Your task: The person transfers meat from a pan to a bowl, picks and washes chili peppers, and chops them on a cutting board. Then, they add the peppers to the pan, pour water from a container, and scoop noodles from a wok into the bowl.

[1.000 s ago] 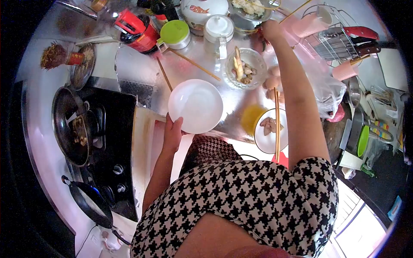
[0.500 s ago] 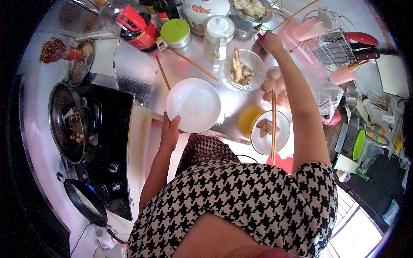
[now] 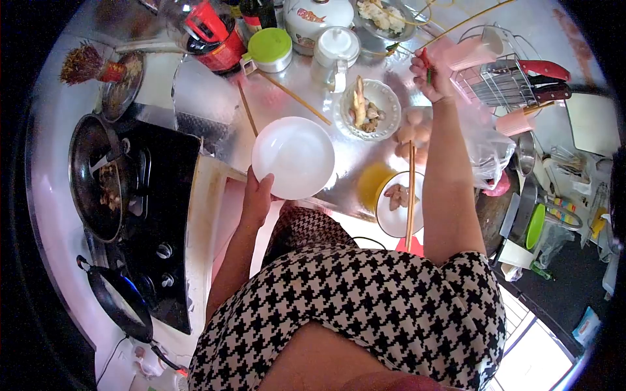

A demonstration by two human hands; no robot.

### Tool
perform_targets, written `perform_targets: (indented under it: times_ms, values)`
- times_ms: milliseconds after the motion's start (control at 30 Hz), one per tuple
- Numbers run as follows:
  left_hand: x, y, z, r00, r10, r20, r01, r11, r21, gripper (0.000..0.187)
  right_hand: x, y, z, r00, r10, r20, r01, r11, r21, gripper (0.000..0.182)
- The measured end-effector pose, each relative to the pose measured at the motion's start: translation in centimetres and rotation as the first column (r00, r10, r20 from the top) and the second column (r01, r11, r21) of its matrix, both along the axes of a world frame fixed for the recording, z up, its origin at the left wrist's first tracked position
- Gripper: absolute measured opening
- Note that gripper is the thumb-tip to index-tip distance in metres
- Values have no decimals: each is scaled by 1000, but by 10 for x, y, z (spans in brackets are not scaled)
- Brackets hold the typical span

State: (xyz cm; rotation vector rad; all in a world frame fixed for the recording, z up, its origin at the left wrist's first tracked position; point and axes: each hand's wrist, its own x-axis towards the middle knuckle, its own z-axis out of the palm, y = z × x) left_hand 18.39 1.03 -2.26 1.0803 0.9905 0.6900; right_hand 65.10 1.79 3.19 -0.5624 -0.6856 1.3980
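Observation:
My left hand [image 3: 259, 201] grips the near rim of a white bowl [image 3: 293, 158], thumb on the inside, and the bowl looks bare. Over at the back right, my right hand [image 3: 433, 75] is closed on a red chili pepper [image 3: 425, 58] with a green stem. Below that forearm are several eggs [image 3: 413, 130] in a clear bag. A white glass bowl [image 3: 385, 98] holds ginger and garlic. Chopsticks [image 3: 411, 195] rest across a rimmed dish [image 3: 391, 225] with pieces of what looks like raw meat [image 3: 396, 196].
On the left, a wok [image 3: 98, 215] with food and a spatula sits on the black stove [image 3: 166, 215], and a smaller pan [image 3: 120, 303] is nearer me. A lidded glass jug [image 3: 337, 52] and a green-lidded jar [image 3: 270, 47] stand behind. Knives [image 3: 544, 68] hang in a wire rack.
My right hand has lifted back from the counter toward me and turned, now showing the red chili pepper in its fingers. My left hand keeps the bowl in nearly the same place.

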Motion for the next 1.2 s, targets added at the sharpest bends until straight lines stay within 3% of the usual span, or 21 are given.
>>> perform_targets:
  times_ms: [167, 200, 267, 300, 400, 567, 667, 767, 867, 1000, 1100, 1200]
  values:
    - [1, -4, 2, 1000, 0, 7, 0, 1000, -18, 47, 3, 26, -15, 981, -185, 64, 193, 970, -146, 25]
    - [0, -4, 0, 1000, -15, -10, 15, 1000, -7, 49, -3, 27, -11, 893, -270, 360, 364, 904, -223, 26]
    - [-2, -4, -5, 998, -44, -44, 45, 999, 16, 51, -15, 28, -3, 482, -250, 840, 695, 693, -193, 28]
    - [-3, -4, -3, 998, -38, -49, 39, 999, 17, 51, -21, 36, -3, -206, -238, 949, 657, 686, 315, 31]
    - [-4, -4, 6, 998, -25, -53, 26, 1000, 7, 51, -48, 40, 15, -491, -9, 871, 595, 727, 343, 33]
    - [12, -15, 28, 996, -48, -69, 50, 999, 20, 51, -37, 40, 32, -487, 265, 832, 693, 697, 184, 44]
    - [23, -25, 37, 998, -62, -16, 62, 998, 12, 51, -26, 32, 40, -533, 265, 804, 661, 724, 199, 43]
    - [22, -24, 34, 996, -81, -45, 82, 996, 21, 52, -7, 35, 24, -503, 174, 846, 643, 729, 233, 42]
    - [17, -21, 27, 994, -87, -58, 89, 996, 27, 52, 24, 34, 1, -434, -27, 901, 638, 697, 328, 39]
    - [14, -17, 23, 990, -69, -120, 77, 995, 60, 52, 5, 17, 16, -495, 28, 868, 653, 671, 351, 32]
    - [15, -16, 21, 998, -41, -41, 44, 997, 63, 47, -16, 6, 32, -586, 23, 810, 516, 781, 352, 36]
    - [19, -19, 31, 999, -28, -25, 28, 999, 15, 47, -18, 14, 28, -678, 44, 734, 532, 718, 449, 41]
